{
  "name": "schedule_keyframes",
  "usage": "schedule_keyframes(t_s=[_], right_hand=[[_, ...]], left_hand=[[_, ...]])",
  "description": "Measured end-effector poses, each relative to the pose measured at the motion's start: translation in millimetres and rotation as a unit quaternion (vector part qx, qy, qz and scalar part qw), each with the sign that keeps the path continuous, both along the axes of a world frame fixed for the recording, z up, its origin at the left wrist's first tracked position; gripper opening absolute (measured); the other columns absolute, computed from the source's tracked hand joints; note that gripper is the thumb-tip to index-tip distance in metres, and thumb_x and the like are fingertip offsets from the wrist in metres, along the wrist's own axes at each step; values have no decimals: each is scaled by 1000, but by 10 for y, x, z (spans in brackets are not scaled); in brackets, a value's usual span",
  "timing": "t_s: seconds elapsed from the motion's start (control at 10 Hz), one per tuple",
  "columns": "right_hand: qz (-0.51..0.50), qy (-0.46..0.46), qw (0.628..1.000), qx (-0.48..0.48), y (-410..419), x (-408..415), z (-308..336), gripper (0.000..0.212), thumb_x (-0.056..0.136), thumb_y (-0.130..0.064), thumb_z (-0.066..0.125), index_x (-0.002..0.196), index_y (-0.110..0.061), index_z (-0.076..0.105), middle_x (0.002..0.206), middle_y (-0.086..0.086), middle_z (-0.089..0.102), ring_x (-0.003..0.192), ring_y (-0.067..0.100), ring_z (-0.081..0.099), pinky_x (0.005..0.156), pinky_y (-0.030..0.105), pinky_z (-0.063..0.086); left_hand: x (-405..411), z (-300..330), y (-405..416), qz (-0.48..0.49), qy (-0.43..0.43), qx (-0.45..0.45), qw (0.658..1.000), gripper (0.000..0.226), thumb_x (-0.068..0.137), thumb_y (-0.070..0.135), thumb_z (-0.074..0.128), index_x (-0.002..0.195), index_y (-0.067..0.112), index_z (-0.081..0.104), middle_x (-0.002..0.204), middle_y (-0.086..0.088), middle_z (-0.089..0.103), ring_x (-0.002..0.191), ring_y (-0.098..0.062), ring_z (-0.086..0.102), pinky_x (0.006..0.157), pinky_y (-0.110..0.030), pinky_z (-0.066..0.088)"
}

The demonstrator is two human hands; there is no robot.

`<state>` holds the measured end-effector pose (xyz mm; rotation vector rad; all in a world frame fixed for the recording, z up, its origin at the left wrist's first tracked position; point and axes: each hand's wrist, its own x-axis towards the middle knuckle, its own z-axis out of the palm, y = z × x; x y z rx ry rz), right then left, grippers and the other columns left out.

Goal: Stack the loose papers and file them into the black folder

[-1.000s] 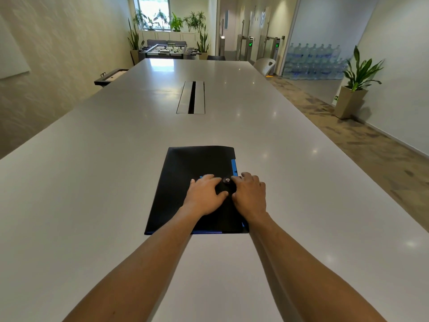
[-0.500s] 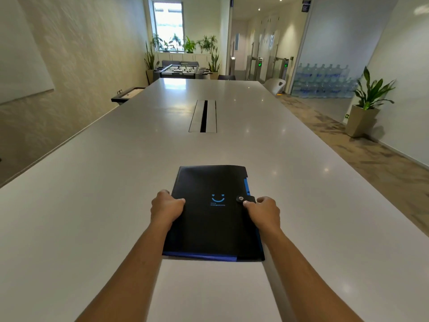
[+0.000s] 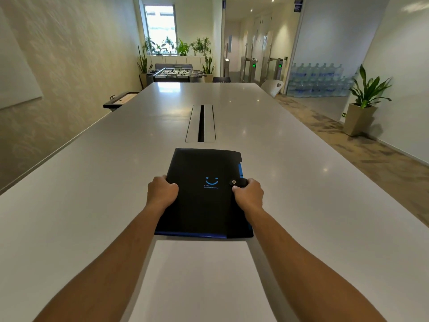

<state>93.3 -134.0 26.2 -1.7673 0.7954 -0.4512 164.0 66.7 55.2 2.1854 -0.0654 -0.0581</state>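
The black folder [image 3: 204,205] lies closed in front of me on the long white table [image 3: 301,182]. It has a blue smiley logo and a blue inner edge along its right side. A strap with a metal snap [image 3: 234,182] is fastened over the right edge. My left hand [image 3: 161,190] grips the folder's left edge. My right hand [image 3: 248,192] grips the right edge just below the strap. No loose papers show outside the folder. A paler rectangular patch [image 3: 199,275] lies between my forearms; I cannot tell whether it is paper or light.
A cable slot [image 3: 201,123] runs along the table's middle beyond the folder. A white chair [image 3: 272,87] stands at the far right corner and a potted plant [image 3: 362,105] on the floor to the right. A foosball table [image 3: 176,74] is at the back.
Both hands left the snap on top of the folder and moved out to its left and right edges, closing on them. The view tilted up.
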Motion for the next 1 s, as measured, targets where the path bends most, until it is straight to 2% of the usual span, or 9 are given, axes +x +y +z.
schedule_keyframes(t_s=[0.2, 0.4, 0.5, 0.6, 0.7, 0.8, 0.9, 1.0], right_hand=[[19, 19, 996, -88, -77, 661, -151, 30, 88, -13, 65, 116, -4, 58, 115, 13, 64, 104, 25, 62, 77, 24, 44], [23, 21, 987, -155, -263, 1204, -237, 31, 88, -14, 64, 117, -3, 60, 115, 15, 64, 106, 27, 61, 83, 26, 45], [19, 35, 982, -187, -374, 1418, -334, 35, 88, -17, 65, 120, -2, 60, 118, 15, 62, 109, 28, 59, 88, 29, 46], [20, 64, 970, -235, -431, 1546, -403, 39, 89, -26, 65, 122, -4, 59, 119, 14, 60, 112, 29, 56, 93, 33, 46], [15, 123, 936, -328, -462, 1538, -438, 43, 92, -41, 56, 121, -9, 60, 121, 12, 58, 115, 29, 49, 95, 38, 43], [33, 138, 918, -369, -453, 1437, -393, 46, 94, -46, 50, 125, -12, 57, 123, 10, 57, 117, 29, 48, 95, 41, 41], [56, 91, 930, -353, -436, 1311, -323, 49, 95, -48, 48, 127, -11, 56, 122, 9, 60, 113, 27, 54, 92, 40, 45], [51, 47, 918, -391, -409, 1065, -243, 46, 96, -48, 46, 119, -10, 59, 115, 8, 65, 105, 26, 59, 86, 38, 48]], left_hand=[[642, -236, -83, -14, -25, 46, 999, 37, 95, 13, 53, 131, 2, 55, 121, -19, 63, 109, -34, 61, 91, -36, 47], [1216, -392, -238, -25, -49, 97, 994, 38, 95, 17, 53, 129, 1, 55, 122, -21, 63, 112, -37, 59, 95, -41, 47], [1409, -465, -347, -21, -70, 142, 987, 40, 96, 19, 52, 132, 0, 53, 126, -23, 59, 119, -39, 52, 99, -44, 44], [1492, -512, -416, -11, -83, 256, 963, 39, 96, 27, 49, 128, 5, 56, 128, -20, 54, 121, -38, 43, 96, -45, 40], [1525, -513, -440, -8, -87, 300, 950, 37, 96, 29, 48, 124, 7, 57, 128, -18, 52, 121, -35, 41, 95, -44, 38], [1509, -472, -403, -17, -74, 305, 949, 39, 97, 31, 44, 127, 8, 56, 131, -18, 50, 123, -36, 39, 96, -45, 37], [1416, -468, -314, -21, -89, 275, 957, 43, 98, 34, 42, 132, 9, 54, 135, -17, 49, 125, -36, 40, 98, -47, 36], [1192, -502, -225, -13, -140, 226, 964, 47, 99, 37, 44, 133, 7, 54, 140, -15, 50, 128, -35, 42, 103, -48, 34]])
